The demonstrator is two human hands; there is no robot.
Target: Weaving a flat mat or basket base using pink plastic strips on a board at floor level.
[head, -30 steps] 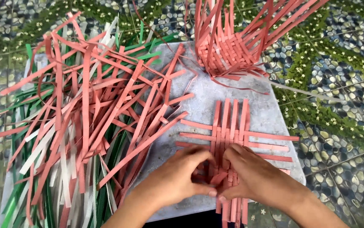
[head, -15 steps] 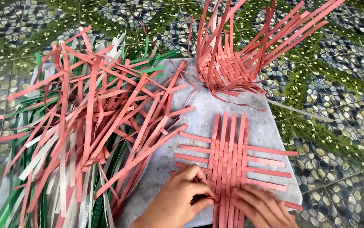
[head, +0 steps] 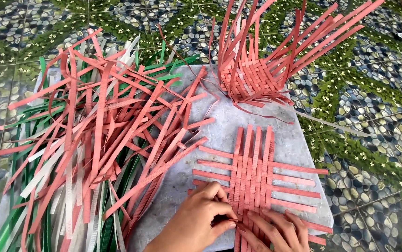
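Head view looks down on a tiled floor (head: 378,154) patterned with pebbles and green leaves, where a grey mat (head: 219,130) lies. On it, just in front of you, sits a flat woven mat of pink strips (head: 254,175), its longer strips running away from you and shorter ones crossing sideways. Your left hand (head: 198,221) pinches a strip at its near left edge; your right hand (head: 275,231) presses flat, fingers spread, on its near end. A loose pile of pink, green and white strips (head: 93,140) lies left; a half-woven pink basket (head: 257,77) stands beyond.

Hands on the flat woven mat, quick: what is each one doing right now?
Left hand: fingers pinched shut on a pink strip at the near edge of the woven mat.
Right hand: open, fingers pressing flat on the mat.
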